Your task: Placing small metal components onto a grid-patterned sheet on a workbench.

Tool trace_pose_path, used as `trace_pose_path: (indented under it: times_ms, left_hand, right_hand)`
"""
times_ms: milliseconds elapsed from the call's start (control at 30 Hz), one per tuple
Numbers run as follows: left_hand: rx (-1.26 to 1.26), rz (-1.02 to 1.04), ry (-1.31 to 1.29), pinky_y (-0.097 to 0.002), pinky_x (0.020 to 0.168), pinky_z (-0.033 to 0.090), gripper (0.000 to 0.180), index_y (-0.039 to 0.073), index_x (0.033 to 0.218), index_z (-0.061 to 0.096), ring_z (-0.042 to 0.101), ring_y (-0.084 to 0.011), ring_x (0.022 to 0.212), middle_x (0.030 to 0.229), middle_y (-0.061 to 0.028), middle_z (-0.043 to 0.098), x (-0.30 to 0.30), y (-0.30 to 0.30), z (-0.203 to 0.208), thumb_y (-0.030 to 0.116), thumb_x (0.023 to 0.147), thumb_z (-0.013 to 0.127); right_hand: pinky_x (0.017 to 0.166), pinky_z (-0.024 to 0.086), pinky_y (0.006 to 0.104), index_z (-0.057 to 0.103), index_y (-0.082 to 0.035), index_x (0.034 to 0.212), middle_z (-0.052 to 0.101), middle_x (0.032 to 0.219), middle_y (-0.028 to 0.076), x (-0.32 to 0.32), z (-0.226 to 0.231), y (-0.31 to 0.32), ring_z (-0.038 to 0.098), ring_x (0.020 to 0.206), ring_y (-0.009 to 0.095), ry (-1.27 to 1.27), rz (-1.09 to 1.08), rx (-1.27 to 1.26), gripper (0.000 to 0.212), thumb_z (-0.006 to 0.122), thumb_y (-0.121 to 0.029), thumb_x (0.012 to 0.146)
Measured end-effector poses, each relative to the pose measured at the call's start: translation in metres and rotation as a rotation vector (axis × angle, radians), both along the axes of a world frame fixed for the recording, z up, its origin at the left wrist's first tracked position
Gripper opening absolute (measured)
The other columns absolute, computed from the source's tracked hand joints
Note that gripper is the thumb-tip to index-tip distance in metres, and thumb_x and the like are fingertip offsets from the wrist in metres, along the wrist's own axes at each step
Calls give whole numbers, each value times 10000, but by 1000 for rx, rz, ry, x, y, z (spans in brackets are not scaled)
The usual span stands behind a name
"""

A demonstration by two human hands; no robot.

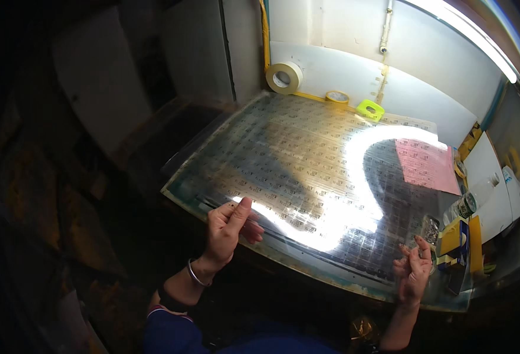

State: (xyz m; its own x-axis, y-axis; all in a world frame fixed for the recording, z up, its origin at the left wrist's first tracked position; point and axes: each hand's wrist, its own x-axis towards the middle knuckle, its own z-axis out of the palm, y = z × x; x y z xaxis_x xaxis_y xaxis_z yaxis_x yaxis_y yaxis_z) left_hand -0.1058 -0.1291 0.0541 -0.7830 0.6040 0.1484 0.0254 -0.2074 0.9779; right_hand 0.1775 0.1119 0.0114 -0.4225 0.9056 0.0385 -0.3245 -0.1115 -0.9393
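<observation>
So the bench (330, 269) is mostly covered by a big clear sheet (313, 141), super glossy, with small dark marks printed in rows all over it. Lamp (478, 36) is up at the far right, and there's a fat curl of white glare sweeping across the sheet from the right side to the near edge.

Left hand (224, 229) is over the near edge, toward the left, thumb up and fingers curled under. Could be pinching clear film, could be nothing; honestly can't tell if that grip is closed on anything. There's a bangle (193, 274) on that wrist and a blue sleeve (174, 331) further up the arm. Right hand (412, 272) is at the near right corner, fingers half curled and a bit spread, and I can't tell if that grip has hold of anything either.

Along the far side, left to right: a big cream tape roll (296, 75) standing on its side, a small yellow tape roll (343, 101) and a lime green thing (378, 112) with a hole in it. Pink paper (428, 165) lies on the right part of the bench. Past that on the right there's a clear bottle (483, 190), tilted, and nearer, just beside the right hand, a yellow box (449, 238).
</observation>
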Motion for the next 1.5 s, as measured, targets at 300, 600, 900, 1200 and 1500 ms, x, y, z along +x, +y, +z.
trace_pose_path:
  times_ms: [300, 600, 900, 1200, 1500]
  left_hand:
    - [5, -860, -704, -414, 939, 475, 467, -47, 1268, 408, 547, -344, 1112, 1213, -264, 515, 84, 68, -31, 308, 966, 423]
    - [-18, -807, -672, -386, 896, 500, 380, -73, 1192, 457, 599, -316, 1028, 1117, -237, 582, 119, 114, -30, 226, 959, 432]
    - [62, -808, -658, -386, 975, 450, 334, -65, 1180, 500, 554, -298, 1098, 1158, -209, 567, 105, 117, -49, 12, 859, 546]
    - [94, -935, -834, -331, 952, 456, 341, 29, 1233, 445, 519, -224, 1165, 1235, -114, 528, 104, 131, -81, 25, 901, 525]
    - [257, -879, -890, -324, 944, 471, 329, 31, 1225, 446, 543, -205, 1103, 1200, -117, 523, 92, 133, -86, 40, 905, 524]
  right_hand:
    - [674, 498, 249, 399, -19, 1226, 607, 974, 118, -31, -17, -13, 589, 759, 120, 89, 156, -129, 339, 505, -100, 914]
    - [717, 491, 259, 600, 29, 1109, 633, 1020, 103, 14, 23, 12, 601, 828, 118, -577, 16, 446, 297, 585, -185, 904]
    - [681, 499, 368, 670, -4, 881, 635, 789, 168, 16, 6, 85, 633, 720, 278, -1038, -339, 986, 231, 696, -187, 742]
    - [582, 477, 315, 626, 20, 733, 603, 605, 105, 21, 2, 102, 601, 569, 209, -1188, -300, 789, 217, 679, -177, 658]
    - [534, 458, 307, 569, 7, 673, 572, 580, 89, 14, -4, 116, 575, 537, 185, -1136, -219, 827, 129, 659, -83, 659]
